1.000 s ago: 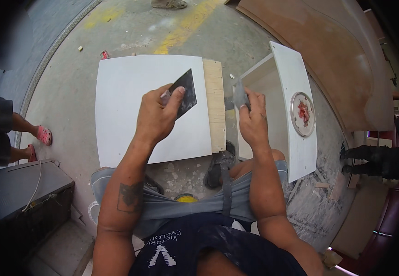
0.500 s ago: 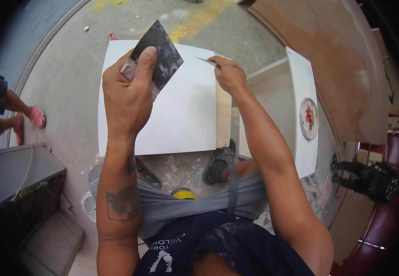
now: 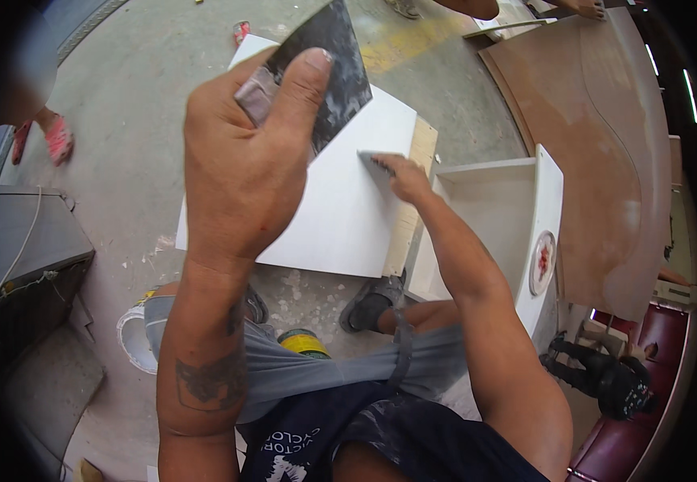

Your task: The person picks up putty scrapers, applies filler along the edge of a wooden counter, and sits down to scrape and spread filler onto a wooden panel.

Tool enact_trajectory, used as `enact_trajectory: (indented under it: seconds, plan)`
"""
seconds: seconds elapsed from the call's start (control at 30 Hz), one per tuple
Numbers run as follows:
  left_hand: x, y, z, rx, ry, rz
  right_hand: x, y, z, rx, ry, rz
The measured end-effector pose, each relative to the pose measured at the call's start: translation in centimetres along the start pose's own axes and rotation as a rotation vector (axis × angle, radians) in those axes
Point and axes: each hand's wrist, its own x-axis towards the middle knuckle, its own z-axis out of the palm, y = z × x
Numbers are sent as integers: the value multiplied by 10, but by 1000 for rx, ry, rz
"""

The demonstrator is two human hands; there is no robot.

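Left hand raised close to the camera, fingers and thumb clamped on a wide dark scraper blade. Right hand reaches out, pinching a small putty knife whose edge touches the white panel. Panel lies flat on the concrete floor, beside an open white cabinet.

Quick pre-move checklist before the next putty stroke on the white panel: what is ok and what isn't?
1. Left hand grips the dark putty plate: ok.
2. Right hand holds the small scraper at the white panel: ok.
3. Putty on the scraper blade: cannot tell.
4. Panel lies flat, surface unobstructed: ok.
5. Open white cabinet stands beside the panel, apart from the scraper: ok.
6. Bystander's pink sandals well off the panel: ok.
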Motion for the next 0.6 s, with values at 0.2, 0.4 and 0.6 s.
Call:
enact_trajectory:
  seconds: [0.2, 0.4, 0.6]
  plan:
    - [-2, 5, -12, 81, -27, 44, -96, 36, -12, -384, -765, -62]
    - [-5, 9, -39, 31, 38, 89, 0, 5, -35, -93, -82, 135]
    - [-5, 18, -55, 5, 109, 63, 74, -22, -21, -54, 42, 312]
